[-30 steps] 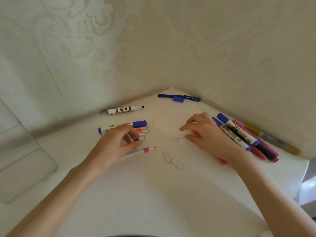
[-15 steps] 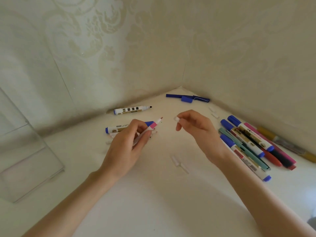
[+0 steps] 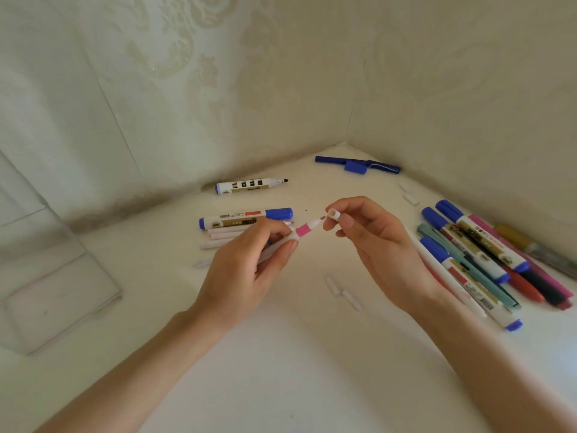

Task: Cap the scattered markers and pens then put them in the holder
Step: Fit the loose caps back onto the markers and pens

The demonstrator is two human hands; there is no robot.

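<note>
Gripped slim white pen in left hand, fingers curled round barrel, tip angled up toward right hand. Pink band behind tip, pinkish nib bare. Pinched small white cap between right thumb and forefinger, open end turned to nib and right at it; could not tell whether touching. Held both above white worktop.

Noted just beyond left hand: blue-capped marker with gold label, plus thin white pens partly hidden by fingers. Farther beyond: uncapped marker, black tip bare. Logged clear holder well off to left of left hand. Spotted two loose caps on worktop nearer than the hands, between them. Saw packed row of capped markers just right of right hand: blue, teal, red, black, pink, gold. Found dark blue pen well beyond right hand, blue clip cap against it.
</note>
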